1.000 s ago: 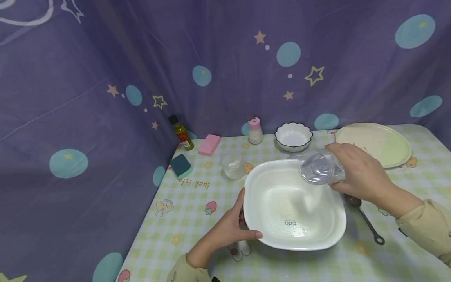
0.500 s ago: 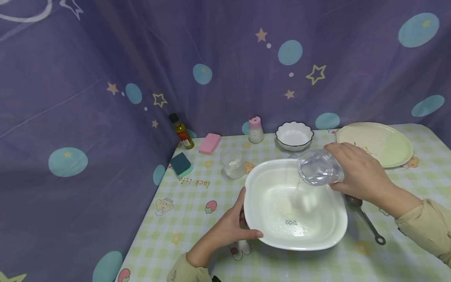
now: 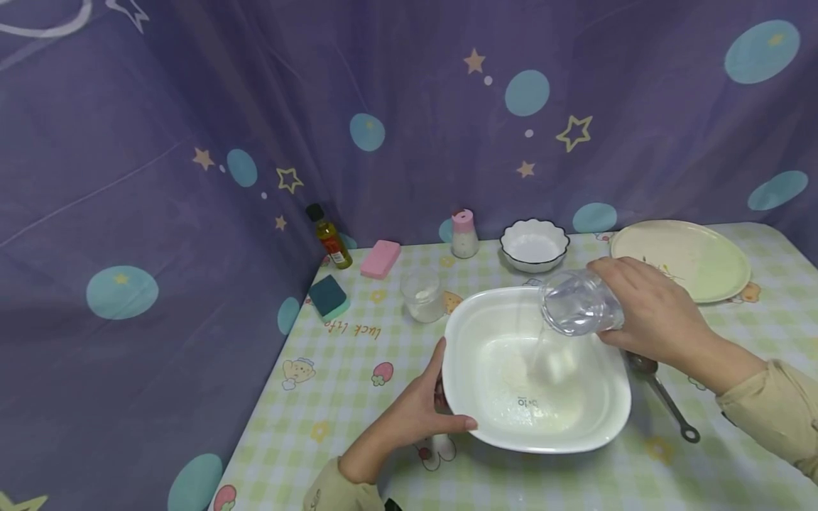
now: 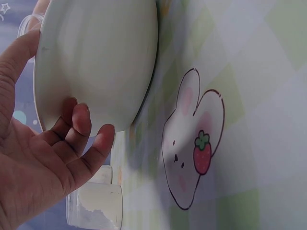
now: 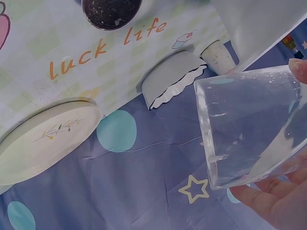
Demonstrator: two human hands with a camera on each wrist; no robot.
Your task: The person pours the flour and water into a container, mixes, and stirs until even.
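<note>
A white basin (image 3: 473, 333) stands on the table, its floor covered by liquid with a paler patch in it. My left hand (image 3: 418, 411) holds its left side, thumb on the rim and curled fingers against the outer wall, as the left wrist view also shows. Over the basin's far right part, my right hand (image 3: 652, 319) grips a clear cup (image 3: 575, 304), tipped to the left. A thin stream of clear liquid (image 3: 542, 351) runs from its mouth into the basin. In the right wrist view, the cup (image 5: 249, 124) has fingers on one side and the thumb opposite.
Behind the basin stand a clear tub (image 3: 423, 301) of white powder, a pink-topped shaker (image 3: 464, 238) and a scalloped bowl (image 3: 534, 248). An oval plate (image 3: 696, 259) and dark spoon (image 3: 667, 404) lie right. Sponges (image 3: 329, 297) and an oil bottle (image 3: 332, 241) are left.
The stream from the cup shows more plainly, and the lettering on the basin's floor looks more rippled. Both hands keep nearly the same place; the view shifts slightly.
</note>
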